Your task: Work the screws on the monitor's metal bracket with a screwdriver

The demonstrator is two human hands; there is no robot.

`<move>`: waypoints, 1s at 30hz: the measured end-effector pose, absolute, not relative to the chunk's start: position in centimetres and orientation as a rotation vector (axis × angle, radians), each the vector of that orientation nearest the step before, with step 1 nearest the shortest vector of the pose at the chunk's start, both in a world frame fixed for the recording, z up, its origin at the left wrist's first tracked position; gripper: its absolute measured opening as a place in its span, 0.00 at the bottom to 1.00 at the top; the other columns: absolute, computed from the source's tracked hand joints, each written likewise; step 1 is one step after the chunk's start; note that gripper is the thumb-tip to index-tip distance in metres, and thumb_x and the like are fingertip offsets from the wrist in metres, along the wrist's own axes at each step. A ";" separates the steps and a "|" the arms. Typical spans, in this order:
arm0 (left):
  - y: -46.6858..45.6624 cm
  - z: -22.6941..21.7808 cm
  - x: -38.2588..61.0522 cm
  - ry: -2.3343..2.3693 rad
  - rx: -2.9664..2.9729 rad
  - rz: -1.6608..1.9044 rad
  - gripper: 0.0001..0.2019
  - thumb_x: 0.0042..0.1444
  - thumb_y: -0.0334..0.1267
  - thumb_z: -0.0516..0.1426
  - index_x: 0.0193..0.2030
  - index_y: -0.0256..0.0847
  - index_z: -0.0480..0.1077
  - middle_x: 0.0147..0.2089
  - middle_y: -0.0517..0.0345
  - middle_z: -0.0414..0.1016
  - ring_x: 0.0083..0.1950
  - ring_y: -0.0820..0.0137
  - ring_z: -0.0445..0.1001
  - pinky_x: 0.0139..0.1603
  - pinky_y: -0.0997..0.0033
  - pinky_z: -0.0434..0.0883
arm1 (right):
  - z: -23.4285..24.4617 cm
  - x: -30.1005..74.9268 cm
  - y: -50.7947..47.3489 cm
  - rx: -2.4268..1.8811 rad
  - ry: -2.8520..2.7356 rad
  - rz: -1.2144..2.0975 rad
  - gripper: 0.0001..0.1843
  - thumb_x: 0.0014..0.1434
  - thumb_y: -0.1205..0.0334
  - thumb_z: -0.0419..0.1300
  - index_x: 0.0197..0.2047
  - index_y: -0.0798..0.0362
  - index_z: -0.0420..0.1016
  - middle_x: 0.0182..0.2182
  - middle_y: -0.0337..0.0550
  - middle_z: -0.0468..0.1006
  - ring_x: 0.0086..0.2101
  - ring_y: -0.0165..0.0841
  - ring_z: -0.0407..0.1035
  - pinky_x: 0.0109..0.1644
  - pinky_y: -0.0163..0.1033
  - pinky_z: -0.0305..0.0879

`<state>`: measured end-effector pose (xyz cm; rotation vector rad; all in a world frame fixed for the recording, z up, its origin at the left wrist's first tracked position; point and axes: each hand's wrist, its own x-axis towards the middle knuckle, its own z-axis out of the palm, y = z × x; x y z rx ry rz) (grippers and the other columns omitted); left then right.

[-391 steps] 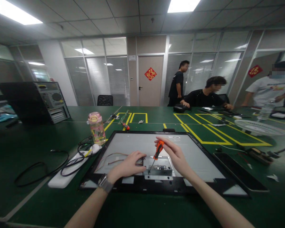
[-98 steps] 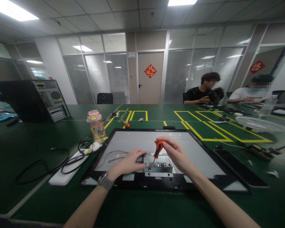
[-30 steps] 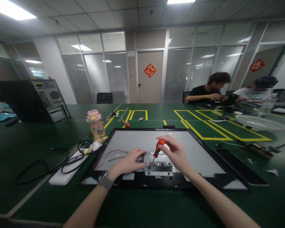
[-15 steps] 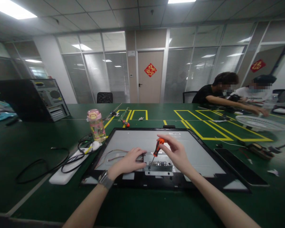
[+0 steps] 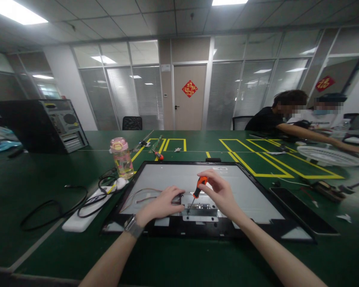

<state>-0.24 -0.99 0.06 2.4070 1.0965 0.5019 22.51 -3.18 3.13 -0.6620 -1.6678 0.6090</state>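
A black-framed monitor panel (image 5: 251, 195) lies face down on the green table in front of me, its grey back showing. A small metal bracket plate (image 5: 204, 210) sits near its front edge. My right hand (image 5: 223, 194) pinches an orange-handled screwdriver (image 5: 198, 191), whose tip rests on the bracket's left part. My left hand (image 5: 161, 205), with a watch on the wrist, lies curled on the panel and presses the bracket's left end. Thin wires (image 5: 140, 195) run left from the bracket.
A pink-capped bottle (image 5: 121, 158), black cables (image 5: 77, 205) and a white slab (image 5: 82, 217) lie left of the panel. A computer case (image 5: 43, 125) stands far left. Another screwdriver (image 5: 158, 155) lies behind. Two people work at the right by a white fan grille (image 5: 327, 155). A dark strip (image 5: 300, 215) lies right.
My right hand has turned the screwdriver slightly in place. The person in black at the right has leaned forward and stretched an arm across the table. My left hand has stayed put.
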 end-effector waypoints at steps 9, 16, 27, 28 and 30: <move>-1.1 0.3 -0.2 1.087 2.406 0.492 0.24 0.55 0.42 0.57 0.59 0.42 0.62 0.53 0.52 0.65 0.55 0.62 0.64 0.58 0.65 0.61 | 3.1 22.5 -3.1 -0.661 -1.651 0.809 0.16 0.59 0.60 0.59 0.51 0.47 0.71 0.45 0.46 0.75 0.44 0.36 0.71 0.51 0.46 0.68; -0.8 0.0 -0.3 1.092 2.411 0.494 0.25 0.56 0.44 0.56 0.60 0.44 0.61 0.54 0.51 0.65 0.56 0.61 0.64 0.58 0.64 0.61 | 3.1 22.5 -3.1 -0.648 -1.689 0.802 0.19 0.59 0.62 0.58 0.54 0.44 0.69 0.47 0.45 0.74 0.46 0.36 0.70 0.50 0.44 0.68; -1.1 0.4 -0.2 1.085 2.399 0.496 0.24 0.55 0.42 0.57 0.59 0.44 0.62 0.53 0.52 0.65 0.55 0.61 0.64 0.58 0.65 0.62 | 3.4 22.7 -3.1 -0.710 -1.765 0.492 0.14 0.56 0.63 0.62 0.47 0.46 0.73 0.37 0.42 0.72 0.39 0.35 0.70 0.46 0.43 0.69; -1.1 0.3 -0.2 1.084 2.396 0.496 0.25 0.55 0.42 0.57 0.59 0.44 0.62 0.53 0.52 0.65 0.56 0.61 0.64 0.58 0.64 0.61 | 3.4 22.7 -3.2 -0.712 -1.785 0.447 0.15 0.56 0.63 0.61 0.48 0.47 0.72 0.37 0.43 0.72 0.40 0.36 0.69 0.46 0.44 0.68; -1.1 0.3 -0.2 1.083 2.394 0.494 0.25 0.55 0.43 0.56 0.60 0.44 0.61 0.54 0.52 0.65 0.56 0.61 0.64 0.59 0.64 0.61 | 3.5 22.7 -3.4 -0.701 -1.819 0.436 0.16 0.60 0.62 0.56 0.52 0.47 0.70 0.40 0.45 0.73 0.42 0.37 0.69 0.49 0.46 0.67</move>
